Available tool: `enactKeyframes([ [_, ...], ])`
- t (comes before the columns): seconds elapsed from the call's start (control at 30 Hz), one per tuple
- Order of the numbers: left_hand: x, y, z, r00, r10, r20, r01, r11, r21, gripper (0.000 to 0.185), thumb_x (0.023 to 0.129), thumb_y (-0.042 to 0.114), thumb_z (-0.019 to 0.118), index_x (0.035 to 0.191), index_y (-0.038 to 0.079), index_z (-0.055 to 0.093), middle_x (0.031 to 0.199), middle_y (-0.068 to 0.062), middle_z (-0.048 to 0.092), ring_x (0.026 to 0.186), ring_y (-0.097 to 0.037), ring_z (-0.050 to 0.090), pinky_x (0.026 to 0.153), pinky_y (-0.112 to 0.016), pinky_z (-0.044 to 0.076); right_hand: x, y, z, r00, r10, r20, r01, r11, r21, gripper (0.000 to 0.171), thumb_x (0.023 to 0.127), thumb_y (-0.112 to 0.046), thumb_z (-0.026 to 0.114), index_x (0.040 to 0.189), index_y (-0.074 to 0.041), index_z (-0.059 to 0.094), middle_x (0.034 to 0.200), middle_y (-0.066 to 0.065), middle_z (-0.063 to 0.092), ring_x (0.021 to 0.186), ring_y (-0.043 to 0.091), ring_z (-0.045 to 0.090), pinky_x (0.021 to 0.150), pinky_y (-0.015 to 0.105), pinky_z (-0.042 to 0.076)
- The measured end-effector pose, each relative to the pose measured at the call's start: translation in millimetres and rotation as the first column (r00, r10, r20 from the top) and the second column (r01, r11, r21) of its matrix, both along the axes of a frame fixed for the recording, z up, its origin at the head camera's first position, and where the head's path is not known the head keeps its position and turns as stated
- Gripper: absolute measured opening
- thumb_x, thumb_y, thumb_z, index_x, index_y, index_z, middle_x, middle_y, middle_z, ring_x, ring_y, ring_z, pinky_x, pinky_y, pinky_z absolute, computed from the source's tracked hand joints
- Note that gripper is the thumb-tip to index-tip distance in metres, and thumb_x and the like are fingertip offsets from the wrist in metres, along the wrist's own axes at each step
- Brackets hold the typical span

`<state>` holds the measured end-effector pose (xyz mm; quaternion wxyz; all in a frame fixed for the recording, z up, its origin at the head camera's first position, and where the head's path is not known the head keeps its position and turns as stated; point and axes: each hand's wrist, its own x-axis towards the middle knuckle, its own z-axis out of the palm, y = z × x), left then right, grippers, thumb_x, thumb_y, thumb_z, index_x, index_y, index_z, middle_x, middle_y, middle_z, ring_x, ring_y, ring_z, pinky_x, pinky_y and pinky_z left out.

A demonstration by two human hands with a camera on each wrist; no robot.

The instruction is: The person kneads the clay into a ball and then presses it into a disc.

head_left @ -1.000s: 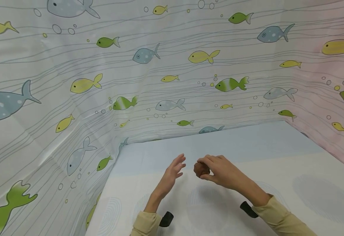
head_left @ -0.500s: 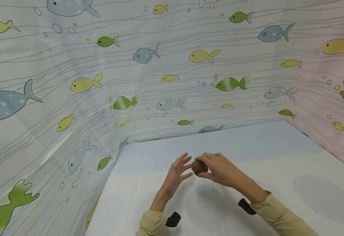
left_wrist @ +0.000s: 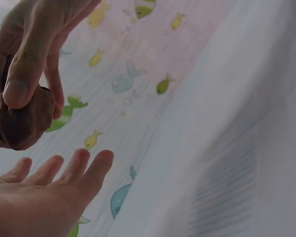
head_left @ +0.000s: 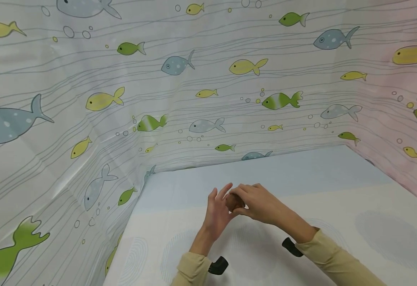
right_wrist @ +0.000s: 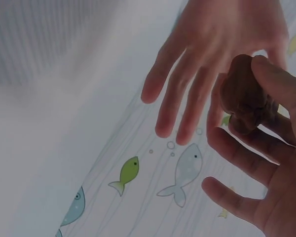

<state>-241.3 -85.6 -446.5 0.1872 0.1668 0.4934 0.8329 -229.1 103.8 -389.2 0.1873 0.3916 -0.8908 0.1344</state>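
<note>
A small brown rounded lump (head_left: 234, 201) is pinched between the thumb and fingers of my right hand (head_left: 243, 198), a little above the pale table (head_left: 337, 222). My left hand (head_left: 222, 195) is open with straight fingers, its palm turned toward the lump and right beside it. In the left wrist view the lump (left_wrist: 20, 123) hangs just above the left hand's straight fingers (left_wrist: 84, 165), under the right thumb (left_wrist: 27, 69). The right wrist view shows the lump (right_wrist: 244, 94) next to the left hand's spread fingers (right_wrist: 187, 94). Whether the left hand touches the lump I cannot tell.
A fish-print curtain (head_left: 201, 87) walls the table on the left, back and right. The tabletop has a pale cloth with faint grey oval patterns (head_left: 387, 238). Black wrist-camera mounts (head_left: 218, 265) sit at both beige sleeves.
My left hand has moved right, up to the lump. My right hand has carried the lump slightly left to meet it.
</note>
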Motion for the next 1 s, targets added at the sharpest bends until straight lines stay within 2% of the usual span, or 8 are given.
enactKeyframes([
  [0.1, -0.2, 2, 2.1, 1.000, 0.002, 0.008, -0.002, 1.000, 0.016, 0.071, 0.102, 0.063, 0.020, 0.158, 0.019, 0.020, 0.153, -0.011, 0.041, 0.130, -0.021, 0.050, 0.111, -0.046, 0.035, -0.5, -4, -1.9, 1.000, 0.001, -0.003, -0.001, 1.000, 0.020, 0.050, 0.082, -0.034, 0.081, 0.124, -0.014, 0.060, 0.104, -0.005, 0.062, 0.092, 0.013, 0.063, 0.087, 0.046, 0.050],
  [0.3, 0.9, 6, 6.0, 1.000, -0.025, 0.009, 0.024, 0.997, 0.075, 0.074, 0.101, 0.064, 0.019, 0.159, 0.017, 0.017, 0.161, -0.009, 0.029, 0.139, -0.023, 0.043, 0.104, -0.036, 0.042, 1.1, -13, -7.4, 1.000, 0.022, 0.003, -0.022, 0.997, 0.067, 0.047, 0.083, -0.034, 0.080, 0.120, -0.015, 0.059, 0.104, -0.005, 0.060, 0.090, 0.011, 0.061, 0.086, 0.045, 0.050],
  [0.63, 4.8, 9, 1.5, 0.998, 0.009, 0.065, -0.020, 0.986, 0.167, 0.076, 0.100, 0.066, 0.021, 0.158, 0.017, 0.024, 0.158, -0.010, 0.035, 0.139, -0.023, 0.044, 0.108, -0.037, 0.041, 2.5, -24, -11.2, 0.999, 0.011, -0.038, -0.006, 0.993, 0.115, 0.045, 0.085, -0.036, 0.078, 0.119, -0.012, 0.062, 0.105, -0.002, 0.061, 0.094, 0.016, 0.061, 0.086, 0.044, 0.050],
  [0.77, 4.7, 11, 0.1, 0.997, 0.026, 0.078, -0.040, 0.983, 0.177, 0.077, 0.100, 0.067, 0.021, 0.158, 0.017, 0.024, 0.157, -0.009, 0.037, 0.134, -0.020, 0.050, 0.104, -0.033, 0.044, 4.1, -24, -13.6, 1.000, 0.008, -0.025, -0.006, 0.996, 0.090, 0.043, 0.086, -0.035, 0.077, 0.119, -0.013, 0.061, 0.104, -0.003, 0.059, 0.094, 0.015, 0.059, 0.081, 0.041, 0.050],
  [0.87, 3.7, 11, 0.7, 0.996, 0.036, 0.077, -0.049, 0.983, 0.178, 0.077, 0.100, 0.067, 0.021, 0.158, 0.017, 0.024, 0.157, -0.009, 0.038, 0.131, -0.019, 0.053, 0.101, -0.031, 0.045, 4.0, -25, -17.8, 0.999, 0.030, -0.013, -0.030, 0.999, 0.031, 0.043, 0.086, -0.033, 0.077, 0.120, -0.013, 0.060, 0.106, -0.002, 0.057, 0.095, 0.015, 0.057, 0.076, 0.037, 0.049],
  [1.0, 1.6, 11, 2.2, 0.997, 0.045, 0.066, -0.055, 0.983, 0.174, 0.076, 0.100, 0.066, 0.020, 0.158, 0.016, 0.022, 0.158, -0.009, 0.036, 0.138, -0.024, 0.046, 0.108, -0.035, 0.041, 3.1, -27, -23.9, 0.998, 0.067, 0.011, -0.066, 0.996, -0.067, 0.045, 0.087, -0.027, 0.077, 0.123, -0.010, 0.059, 0.112, 0.001, 0.056, 0.095, 0.016, 0.056, 0.074, 0.033, 0.049],
])
